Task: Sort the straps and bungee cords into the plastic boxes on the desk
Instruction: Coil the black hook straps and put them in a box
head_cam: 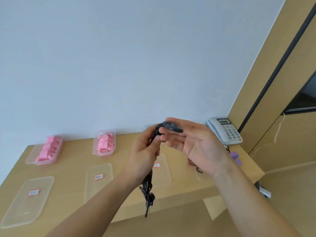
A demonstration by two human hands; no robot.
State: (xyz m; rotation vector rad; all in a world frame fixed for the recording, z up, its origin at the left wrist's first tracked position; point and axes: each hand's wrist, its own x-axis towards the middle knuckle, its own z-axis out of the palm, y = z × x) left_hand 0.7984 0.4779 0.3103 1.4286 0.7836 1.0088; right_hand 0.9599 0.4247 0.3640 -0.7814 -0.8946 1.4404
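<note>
Black strap (147, 187): narrow limp webbing, lumpy dark fittings at the dangling end; held in the air above the surface (77, 156).
Left grip (145, 151): clenched round the strap's middle.
Right grip (196, 146): fingers stretched out, top loop hooked over the uppermost.
Boxes (102, 153): clear thin plastic, rounded corners, holding folded pink straps (48, 147).
Surface: smooth pale wood finish.

The red-edged labels (33, 192) on the lids (18, 214) are too blurred to read

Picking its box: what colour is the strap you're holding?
Black; the strap shows best in the head view.
</note>
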